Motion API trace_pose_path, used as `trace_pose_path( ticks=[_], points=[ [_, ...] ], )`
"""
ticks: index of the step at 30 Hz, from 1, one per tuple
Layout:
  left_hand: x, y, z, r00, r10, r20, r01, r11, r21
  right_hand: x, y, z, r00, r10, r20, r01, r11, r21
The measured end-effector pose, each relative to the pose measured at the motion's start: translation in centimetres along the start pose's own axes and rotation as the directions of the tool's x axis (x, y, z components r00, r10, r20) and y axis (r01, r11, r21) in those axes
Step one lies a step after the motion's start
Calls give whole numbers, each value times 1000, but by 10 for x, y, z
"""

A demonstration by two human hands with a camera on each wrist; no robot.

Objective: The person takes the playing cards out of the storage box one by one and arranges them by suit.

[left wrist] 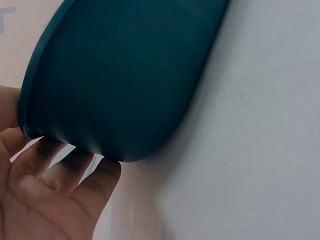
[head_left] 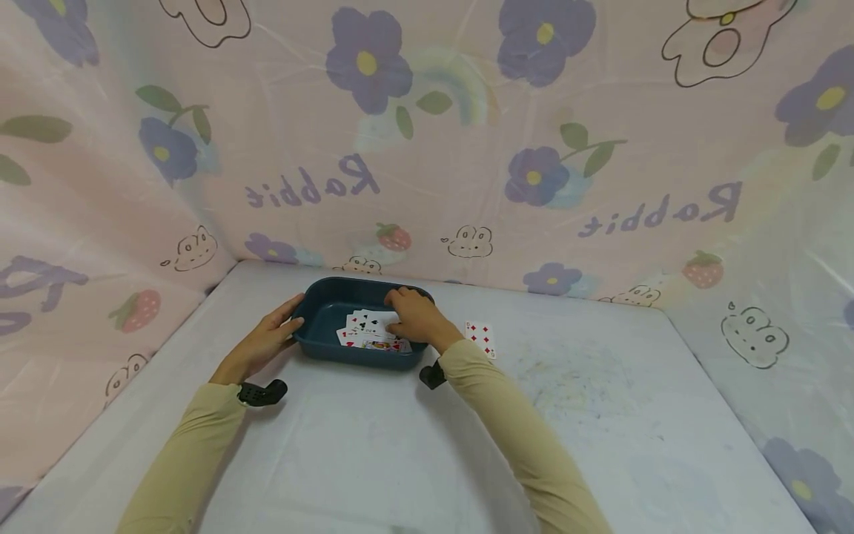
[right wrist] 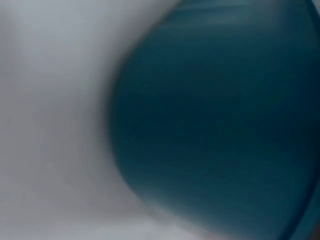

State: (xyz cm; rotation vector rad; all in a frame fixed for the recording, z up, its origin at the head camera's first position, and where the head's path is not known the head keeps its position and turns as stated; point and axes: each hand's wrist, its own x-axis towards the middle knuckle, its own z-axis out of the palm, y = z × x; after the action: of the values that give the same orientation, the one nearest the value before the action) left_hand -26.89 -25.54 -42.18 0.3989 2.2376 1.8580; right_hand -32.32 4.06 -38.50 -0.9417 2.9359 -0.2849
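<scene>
In the head view, my left hand (head_left: pixel 267 337) holds the left end of a dark teal plastic basin (head_left: pixel 360 358). The left wrist view has the thumb at the basin's rim and the fingertips (left wrist: pixel 102 175) against its outer wall. My right hand (head_left: pixel 416 317) reaches over the basin's right side, thumb and forefinger spread apart above the playing cards (head_left: pixel 363 325) inside. Those cards overlap face up, a face card among them; the hand covers part of the pile. In the right wrist view the basin's wall (right wrist: pixel 210 120) fills most of the blurred picture, and the fingers are hidden.
A diamond playing card (head_left: pixel 480 340) lies face up on the white table (head_left: pixel 373 445), just right of the basin. Patterned cloth (head_left: pixel 427 148) with flowers and rabbits hangs behind and at both sides. Dark stains (head_left: pixel 587 378) mark the table at right.
</scene>
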Motion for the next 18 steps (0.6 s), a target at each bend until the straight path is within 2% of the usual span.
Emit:
trace_pose_path(
  ticks=[10, 14, 18],
  points=[
    [-2, 2, 3, 1000, 6, 4, -6, 1000, -15, 9, -5, 0, 985, 84, 152, -76, 995, -61],
    [-1, -1, 2, 1000, 8, 2, -8, 1000, -19, 11, -4, 3, 983, 84, 161, -68, 992, -105],
    [-1, -1, 0, 1000, 13, -5, -13, 1000, -22, 14, -5, 7, 983, 106, 153, -76, 979, -189]
  ],
)
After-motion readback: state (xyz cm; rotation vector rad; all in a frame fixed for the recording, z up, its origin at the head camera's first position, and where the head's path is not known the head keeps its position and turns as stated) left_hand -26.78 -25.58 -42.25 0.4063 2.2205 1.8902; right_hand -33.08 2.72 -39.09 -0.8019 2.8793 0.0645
